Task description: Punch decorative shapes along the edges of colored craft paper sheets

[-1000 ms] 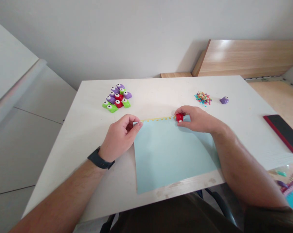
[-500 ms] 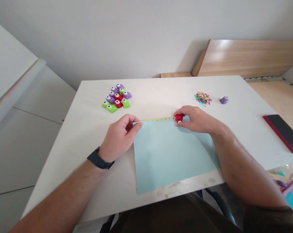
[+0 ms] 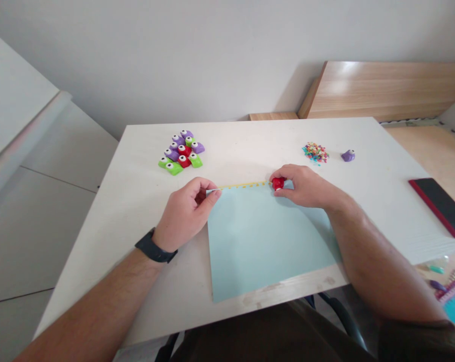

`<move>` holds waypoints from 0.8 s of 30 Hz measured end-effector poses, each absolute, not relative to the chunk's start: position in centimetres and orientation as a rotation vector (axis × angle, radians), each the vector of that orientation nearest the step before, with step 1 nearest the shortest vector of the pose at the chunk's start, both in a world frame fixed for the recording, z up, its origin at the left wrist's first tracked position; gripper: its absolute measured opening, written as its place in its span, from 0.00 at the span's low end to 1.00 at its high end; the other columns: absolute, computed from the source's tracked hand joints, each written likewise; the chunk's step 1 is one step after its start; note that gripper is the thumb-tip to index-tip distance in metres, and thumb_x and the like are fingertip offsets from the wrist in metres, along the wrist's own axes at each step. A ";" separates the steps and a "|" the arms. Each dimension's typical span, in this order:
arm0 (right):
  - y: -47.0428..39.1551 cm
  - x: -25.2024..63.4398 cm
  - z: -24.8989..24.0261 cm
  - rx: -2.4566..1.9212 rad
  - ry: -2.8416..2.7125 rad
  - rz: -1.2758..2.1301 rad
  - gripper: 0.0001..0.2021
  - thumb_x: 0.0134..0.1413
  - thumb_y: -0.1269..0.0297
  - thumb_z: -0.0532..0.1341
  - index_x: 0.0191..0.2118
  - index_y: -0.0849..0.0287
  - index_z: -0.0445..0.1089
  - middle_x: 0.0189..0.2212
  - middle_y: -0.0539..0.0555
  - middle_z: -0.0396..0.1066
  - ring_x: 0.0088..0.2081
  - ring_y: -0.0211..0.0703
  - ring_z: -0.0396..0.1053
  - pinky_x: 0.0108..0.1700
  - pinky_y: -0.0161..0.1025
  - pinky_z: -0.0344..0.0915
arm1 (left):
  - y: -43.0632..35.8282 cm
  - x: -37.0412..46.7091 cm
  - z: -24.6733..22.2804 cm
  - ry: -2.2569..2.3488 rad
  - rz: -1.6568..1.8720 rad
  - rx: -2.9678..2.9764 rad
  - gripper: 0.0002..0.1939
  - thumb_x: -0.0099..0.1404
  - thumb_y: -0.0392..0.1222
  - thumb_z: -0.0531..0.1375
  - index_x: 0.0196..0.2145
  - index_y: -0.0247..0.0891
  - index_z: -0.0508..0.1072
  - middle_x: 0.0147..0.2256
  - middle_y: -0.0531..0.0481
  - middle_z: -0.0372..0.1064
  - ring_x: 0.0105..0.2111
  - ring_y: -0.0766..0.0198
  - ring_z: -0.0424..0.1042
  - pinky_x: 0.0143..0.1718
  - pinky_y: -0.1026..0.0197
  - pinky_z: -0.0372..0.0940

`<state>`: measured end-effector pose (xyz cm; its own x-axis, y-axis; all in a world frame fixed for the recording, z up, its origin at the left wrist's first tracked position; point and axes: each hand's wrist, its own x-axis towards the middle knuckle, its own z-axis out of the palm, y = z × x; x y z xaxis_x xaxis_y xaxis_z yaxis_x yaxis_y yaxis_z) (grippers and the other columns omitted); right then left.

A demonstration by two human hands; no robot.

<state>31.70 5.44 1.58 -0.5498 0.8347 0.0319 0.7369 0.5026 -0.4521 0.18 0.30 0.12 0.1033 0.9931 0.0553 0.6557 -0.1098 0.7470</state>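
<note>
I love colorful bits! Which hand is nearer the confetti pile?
Right. The right hand is just in front of the confetti pile; the left hand is farther away on the left, pinching a corner of the blue paper.

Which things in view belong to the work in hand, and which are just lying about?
In use:
light blue paper, pinched by the left hand
red tool in the right hand

Lying about:
cluster of similar tools, perhaps related
lone purple tool
pile of coloured bits, perhaps related
dark, red-edged item
</note>
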 end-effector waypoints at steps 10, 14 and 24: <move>5.4 31.6 1.5 -1.354 -2.488 0.579 0.08 0.55 0.65 0.67 0.42 0.58 0.76 0.37 0.54 0.76 0.39 0.45 0.72 0.46 0.40 0.64 | 0.4 0.0 0.3 1.610 0.755 1.853 0.14 0.68 0.54 0.61 0.42 0.42 0.74 0.28 0.56 0.70 0.24 0.66 0.67 0.28 0.63 0.61; 5.4 31.5 1.5 -1.363 -2.487 0.581 0.09 0.55 0.65 0.67 0.42 0.59 0.76 0.38 0.55 0.76 0.39 0.45 0.72 0.46 0.40 0.65 | 0.8 0.1 0.3 1.556 0.791 1.897 0.18 0.66 0.54 0.64 0.49 0.42 0.74 0.43 0.51 0.78 0.32 0.64 0.74 0.36 0.61 0.67; 5.5 31.8 1.2 -1.337 -2.485 0.595 0.11 0.55 0.64 0.67 0.44 0.58 0.76 0.40 0.55 0.76 0.41 0.46 0.72 0.48 0.40 0.65 | 3.2 2.1 0.5 1.451 0.558 2.180 0.15 0.65 0.51 0.65 0.46 0.42 0.77 0.45 0.49 0.80 0.45 0.55 0.79 0.48 0.55 0.70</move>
<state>31.78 5.47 1.19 -0.5441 0.8384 0.0313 0.7334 0.4933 -0.4678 2.11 3.15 0.55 0.3616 0.9289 0.0792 0.7424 -0.3383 0.5782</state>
